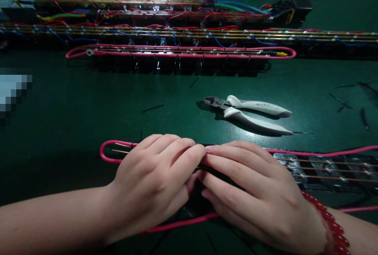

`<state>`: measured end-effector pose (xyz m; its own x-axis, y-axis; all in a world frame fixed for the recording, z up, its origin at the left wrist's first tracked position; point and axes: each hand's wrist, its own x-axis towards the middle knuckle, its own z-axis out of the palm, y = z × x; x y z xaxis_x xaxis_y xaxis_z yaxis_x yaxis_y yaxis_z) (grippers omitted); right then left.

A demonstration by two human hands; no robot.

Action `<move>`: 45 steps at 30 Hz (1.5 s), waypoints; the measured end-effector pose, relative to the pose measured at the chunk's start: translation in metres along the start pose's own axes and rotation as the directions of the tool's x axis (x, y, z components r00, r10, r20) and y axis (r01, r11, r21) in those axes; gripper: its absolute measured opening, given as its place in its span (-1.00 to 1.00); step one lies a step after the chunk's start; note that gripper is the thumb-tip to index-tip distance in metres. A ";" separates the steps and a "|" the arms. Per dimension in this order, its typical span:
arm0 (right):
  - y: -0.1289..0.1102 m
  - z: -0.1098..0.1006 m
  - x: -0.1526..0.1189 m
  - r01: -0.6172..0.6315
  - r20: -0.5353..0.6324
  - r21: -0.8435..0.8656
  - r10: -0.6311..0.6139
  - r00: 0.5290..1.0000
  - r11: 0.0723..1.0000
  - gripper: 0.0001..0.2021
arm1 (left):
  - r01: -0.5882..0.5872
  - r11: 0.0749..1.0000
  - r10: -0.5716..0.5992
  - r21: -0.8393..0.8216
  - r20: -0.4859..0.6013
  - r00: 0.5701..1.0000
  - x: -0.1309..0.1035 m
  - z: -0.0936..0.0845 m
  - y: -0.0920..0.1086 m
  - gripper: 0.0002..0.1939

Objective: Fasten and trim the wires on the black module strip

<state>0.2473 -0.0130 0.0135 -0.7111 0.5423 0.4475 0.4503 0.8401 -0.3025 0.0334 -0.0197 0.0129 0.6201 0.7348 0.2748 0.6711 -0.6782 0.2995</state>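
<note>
A strip with copper-coloured rods and clear-covered cells (323,166) lies across the near side of the bench, a red cable (110,142) looped along it. My left hand (161,172) curls over the strip's left part, fingers bent and closed. My right hand (251,192), with a red bead bracelet at the wrist, bends over the strip from the right. The fingertips of both hands meet over the strip's middle. Whatever they pinch there is hidden beneath them. Thin black ends, like cable-tie tails, stick up at the strip's far edge beside my left hand.
Side cutters (254,115) with white handles lie just beyond my hands. Farther back, a similar strip with a red cable loop (183,56) rests before longer wired strips (189,32). Black offcuts (339,100) are scattered to the right and a few elsewhere on the green bench (73,97).
</note>
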 end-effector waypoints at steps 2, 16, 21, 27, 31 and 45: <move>0.000 0.000 -0.001 0.007 0.003 0.003 -0.007 1.000 1.000 -0.90 | 0.008 1.000 -0.008 -0.016 -0.008 1.000 0.000 0.000 0.000 -0.79; 0.000 0.000 -0.002 0.011 0.014 -0.016 -0.011 1.000 1.000 -0.87 | 0.002 1.000 -0.002 -0.029 -0.009 1.000 -0.003 0.001 -0.002 -0.70; 0.001 0.001 -0.001 0.022 0.004 -0.016 -0.022 1.000 1.000 -0.88 | -0.003 1.000 0.003 -0.023 -0.009 1.000 -0.002 0.000 -0.001 -0.70; 0.000 -0.001 0.000 0.014 0.005 -0.003 -0.014 1.000 1.000 -0.88 | -0.009 1.000 0.009 -0.013 -0.014 1.000 -0.002 0.001 -0.001 -0.71; 0.001 -0.001 -0.001 0.026 0.007 -0.022 -0.026 1.000 0.999 -0.88 | -0.016 1.000 0.016 -0.001 -0.011 1.000 -0.001 0.001 -0.002 -0.68; 0.002 0.001 -0.002 0.016 0.016 0.001 -0.016 1.000 1.000 -0.85 | -0.053 0.998 0.053 0.037 -0.019 0.998 -0.001 0.003 -0.004 -0.68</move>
<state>0.2490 -0.0126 0.0118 -0.7268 0.5287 0.4386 0.4386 0.8485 -0.2961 0.0310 -0.0177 0.0090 0.6473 0.6976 0.3072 0.6520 -0.7155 0.2509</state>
